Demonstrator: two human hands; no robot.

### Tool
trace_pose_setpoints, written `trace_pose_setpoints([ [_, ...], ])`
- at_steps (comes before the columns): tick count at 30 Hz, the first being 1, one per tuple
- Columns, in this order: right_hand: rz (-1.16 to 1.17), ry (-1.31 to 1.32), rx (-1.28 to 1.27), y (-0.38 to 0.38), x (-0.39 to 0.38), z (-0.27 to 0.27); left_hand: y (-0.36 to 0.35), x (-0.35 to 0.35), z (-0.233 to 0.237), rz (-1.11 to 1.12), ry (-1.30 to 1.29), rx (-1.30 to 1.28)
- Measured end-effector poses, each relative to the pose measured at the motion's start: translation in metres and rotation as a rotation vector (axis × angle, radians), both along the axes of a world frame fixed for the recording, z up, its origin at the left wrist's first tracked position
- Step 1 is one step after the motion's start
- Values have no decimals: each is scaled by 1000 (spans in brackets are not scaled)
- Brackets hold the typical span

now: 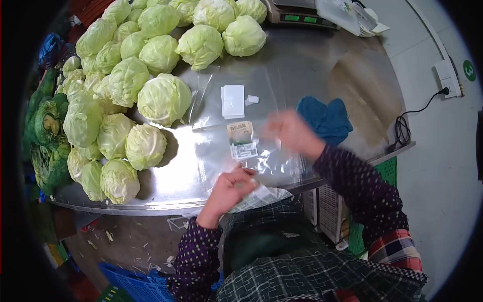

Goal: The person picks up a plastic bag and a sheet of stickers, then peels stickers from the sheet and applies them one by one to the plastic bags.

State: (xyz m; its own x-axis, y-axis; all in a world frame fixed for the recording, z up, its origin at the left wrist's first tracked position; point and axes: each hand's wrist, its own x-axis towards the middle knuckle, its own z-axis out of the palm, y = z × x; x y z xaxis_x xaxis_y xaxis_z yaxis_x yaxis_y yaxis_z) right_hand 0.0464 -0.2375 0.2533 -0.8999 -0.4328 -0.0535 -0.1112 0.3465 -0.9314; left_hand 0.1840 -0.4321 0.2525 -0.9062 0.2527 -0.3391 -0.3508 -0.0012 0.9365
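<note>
A clear plastic bag [213, 159] lies flat on the metal table in front of me, with a printed label [242, 139] on it. At its near edge my left hand [233, 189] is closed, thumb and fingers pinched together; what they hold is too small to make out. Just below those fingers is a pale printed sheet [259, 197] at the table's edge. My right hand [293, 133], smeared by motion, is raised over the right side of the bag, near a blue cloth [326, 120]. White paper slips [233, 101] lie beyond the label.
Many cabbages [164, 99] are heaped on the left and back of the metal table [297, 60]. A scale [300, 19] with lit green displays stands at the back. Crates [329, 214] sit under the table's right side; a black cable [401, 128] hangs beside its right edge.
</note>
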Motion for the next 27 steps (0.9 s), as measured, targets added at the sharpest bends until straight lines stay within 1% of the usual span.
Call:
trace_pose_setpoints([
  [1, 8, 198, 15, 3, -53, 32, 3, 3, -6, 1, -10, 5],
  [2, 11, 188, 18, 5, -50, 50, 6, 6, -12, 70, -106, 55],
  [3, -84, 142, -30, 5, -50, 66, 5, 5, -14, 131, -190, 98],
  [5, -253, 67, -125, 1, -54, 90, 2, 5, -13, 128, -142, 110],
  [6, -200, -56, -140, -8, -27, 57, 3, 2, -17, 113, -126, 79],
  [7, -184, -63, -44, -12, -4, 15, 3, 3, -19, 92, -125, 45],
  [8, -169, -79, 49, -17, 10, -6, 2, 1, -19, 93, -149, 87],
  [9, -162, -83, 49, -13, 8, -21, 2, 0, -20, 100, -153, 87],
  [11, -90, -2, 434, -11, 3, -26, 1, 3, -19, 121, -152, 102],
  [12, -66, 218, 646, -4, -4, -22, 2, 3, -18, 122, -156, 98],
  [13, -78, 207, 645, 3, 1, -13, 4, 5, -19, 144, -167, 96],
  [15, 109, 325, 674, 11, 2, 2, 3, 0, -18, 175, -170, 104],
  [16, 257, 492, 636, 4, 25, -5, 2, -1, -15, 186, -236, 165],
  [17, 255, 481, 636, 5, 41, -14, 0, 1, -9, 182, -311, 218],
  [18, 253, 533, 467, 2, 51, -25, -2, 7, -2, 81, -265, 101],
  [19, 269, 605, 291, -3, 44, -33, 1, 16, 9, -38, -123, 149],
  [20, 234, 488, 243, -4, 41, -35, 5, 14, 18, -63, -46, 134],
  [21, 234, 458, 237, -1, 51, -35, 7, 19, 25, -107, 5, 122],
  [22, 270, 350, 298, -1, 48, -31, 6, 19, 15, 8, -80, 149],
  [23, 306, 270, 361, -3, 29, -24, 3, 8, 4, 128, -136, 174],
  [24, 213, 194, 333, -3, 7, -18, 1, 2, -3, 251, -203, 168],
  [25, 121, 101, 307, -4, -19, -12, -1, -2, -8, 290, -277, 92],
  [26, -59, 228, 97, -4, -61, 20, 0, -3, -8, 335, -266, 61],
  [27, -62, 212, 107, -1, -52, 27, 1, -3, -8, 377, -257, 29],
])
